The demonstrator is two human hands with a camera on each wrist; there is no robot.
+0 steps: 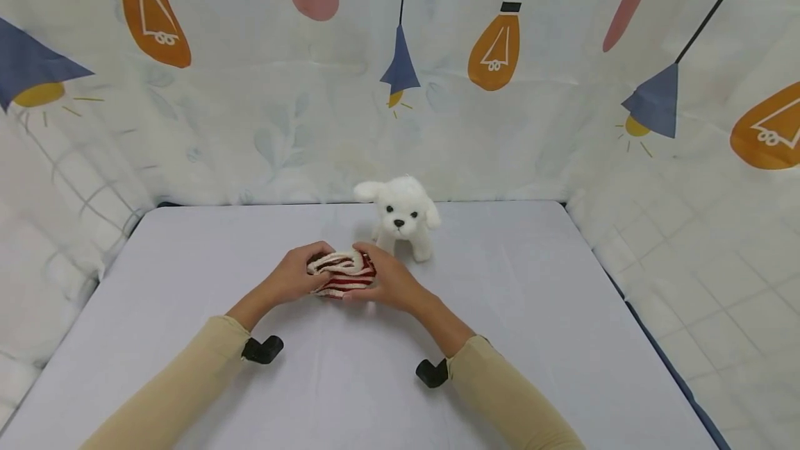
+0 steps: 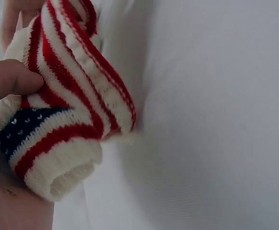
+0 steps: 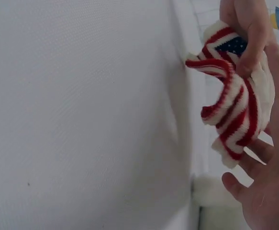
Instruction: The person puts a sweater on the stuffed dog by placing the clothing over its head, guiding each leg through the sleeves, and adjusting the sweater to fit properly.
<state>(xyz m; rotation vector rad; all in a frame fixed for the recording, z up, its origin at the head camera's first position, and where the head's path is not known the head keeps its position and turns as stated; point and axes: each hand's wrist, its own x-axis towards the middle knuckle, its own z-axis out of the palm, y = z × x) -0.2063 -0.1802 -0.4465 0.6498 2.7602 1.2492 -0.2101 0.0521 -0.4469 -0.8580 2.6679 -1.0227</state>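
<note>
A small knitted sweater [image 1: 342,282] with red and white stripes is bunched between both hands. Its dark blue part with white flecks and a cream ribbed cuff [image 2: 65,179] show in the left wrist view. My left hand [image 1: 298,275] grips one side of it, thumb pressed on the stripes. From the other side my right hand [image 1: 395,282] holds it, with fingers behind the knit; its thumb [image 3: 233,188] stands off the cloth in the right wrist view. Just beyond the right hand, a white plush dog [image 1: 406,217] stands upright, facing me.
The hands are over a table with a white cover [image 1: 537,283]. Behind it hangs a pale curtain [image 1: 269,117] printed with lamps and bulbs, and light sheets flank both sides. A black angular piece [image 1: 264,350] sits by each cuff.
</note>
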